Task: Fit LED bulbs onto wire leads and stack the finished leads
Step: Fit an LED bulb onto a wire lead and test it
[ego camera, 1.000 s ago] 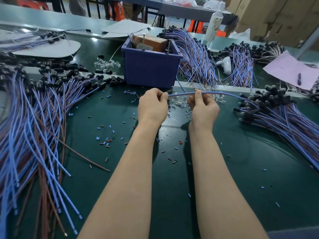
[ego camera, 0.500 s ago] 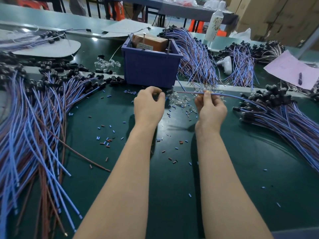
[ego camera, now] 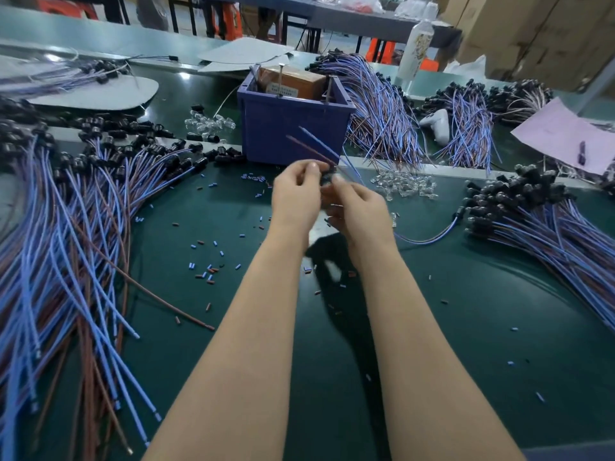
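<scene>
Blue-brown wire lead [ego camera: 317,142] pinched between left hand [ego camera: 296,197] and right hand [ego camera: 361,207].

green mat [ego camera: 466,344] open in front; left wire pile [ego camera: 66,244], right wire pile [ego camera: 549,234] flank; blue bin [ego camera: 293,128] ahead.

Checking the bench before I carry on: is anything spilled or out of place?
Small blue and brown bits are strewn over the green mat, and one brown wire lies alone, apart from the left pile. Nothing looks damaged.
</scene>
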### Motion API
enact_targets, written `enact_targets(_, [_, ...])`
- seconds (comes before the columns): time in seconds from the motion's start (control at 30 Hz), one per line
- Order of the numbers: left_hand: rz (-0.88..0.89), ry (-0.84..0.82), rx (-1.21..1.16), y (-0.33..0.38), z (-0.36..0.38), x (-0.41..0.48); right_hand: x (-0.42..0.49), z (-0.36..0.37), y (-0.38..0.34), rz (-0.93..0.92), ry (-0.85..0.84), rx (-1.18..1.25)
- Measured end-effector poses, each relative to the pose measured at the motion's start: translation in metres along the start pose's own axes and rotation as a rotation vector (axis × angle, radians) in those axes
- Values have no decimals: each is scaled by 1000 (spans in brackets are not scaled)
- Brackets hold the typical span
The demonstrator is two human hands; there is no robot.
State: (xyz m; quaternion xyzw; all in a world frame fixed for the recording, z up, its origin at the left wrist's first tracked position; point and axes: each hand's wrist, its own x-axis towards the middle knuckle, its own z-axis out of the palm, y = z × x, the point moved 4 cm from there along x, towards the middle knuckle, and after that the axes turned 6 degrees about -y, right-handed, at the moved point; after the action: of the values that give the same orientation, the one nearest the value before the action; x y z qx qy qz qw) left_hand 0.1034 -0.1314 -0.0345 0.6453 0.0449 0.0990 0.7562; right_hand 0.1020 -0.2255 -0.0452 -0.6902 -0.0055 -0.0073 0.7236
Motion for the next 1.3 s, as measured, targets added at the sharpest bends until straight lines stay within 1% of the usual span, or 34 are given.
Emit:
enact_targets(0.07, [-94,7,-157,-3,-5,0,-5,10,-2,-4,-137,-99])
enact_targets(0.1, [-136,4,-177,-4,-6,0,-7,13,-3,-35,-156,-153])
enact_targets(0.13, [-171,6,-182,-6,-7,0,-8,14,-7,-97,-123,-241])
enact_targets(0.17, [-196,16,-184,-8,-7,0,-9,13,-12,-186,-49,-350])
enact_targets(0.23, [-223,59,-197,-11,-10,0,-14,4,-21,-367,160,-559])
enact_targets(0.27, [-230,87,-199,-12,-12,1,-14,-1,-23,-411,239,-657])
enact_targets(0.3, [-235,111,-193,-13,-13,2,-12,-6,-22,-382,275,-773])
enact_targets(0.33, [-239,126,-191,-14,-14,2,-7,-10,-16,-271,266,-912])
enact_targets(0.37, [-242,133,-192,-15,-15,2,-2,-15,-8,-117,222,-1055])
enact_targets(0.4, [-245,135,-193,-15,-14,2,1,-18,-1,24,171,-1166])
enact_targets(0.43, [-249,133,-189,-14,-14,2,2,-19,4,111,132,-1228])
enact_targets(0.47, [-249,128,-177,-14,-14,2,3,-19,6,141,118,-1250])
enact_targets(0.53, [-235,103,-127,-13,-12,1,5,-15,6,122,115,-1275])
enact_targets(0.57, [-221,85,-87,-13,-12,1,5,-14,5,100,114,-1271])
enact_targets(0.6, [-202,72,-37,-13,-12,1,6,-13,5,56,123,-1211])
enact_targets(0.7, [-116,54,149,-11,-11,2,1,-12,-5,-189,184,-789])
enact_targets(0.73, [-87,34,193,-10,-9,2,-2,-12,-9,-253,208,-679])
enact_targets(0.77, [-59,-1,225,-9,-6,2,-3,-11,-12,-279,211,-589])
enact_targets(0.83, [-25,-91,226,-6,1,0,-3,-6,-10,-243,158,-384])
enact_targets(0.9, [-11,-145,144,-6,5,0,-2,-1,-3,-136,99,-132])
enact_targets(0.93, [-11,-141,114,-6,4,0,-1,1,-1,-93,84,-9])
enact_targets(1.0, [-31,-78,55,-7,-1,1,-1,2,2,-61,94,183])
enact_targets(1.03, [-49,-29,17,-9,-4,2,1,0,3,-67,124,220])
enact_targets(1.07, [-65,23,-15,-11,-7,3,1,-3,3,-82,170,189])
enact_targets(1.17, [-68,130,-43,-14,-14,5,1,-12,2,-141,299,-83])
enact_targets(1.23, [-18,157,-15,-13,-15,6,-1,-12,0,-209,313,-190])
enact_targets(1.3, [26,172,25,-10,-16,6,-2,-8,-1,-252,291,-256])
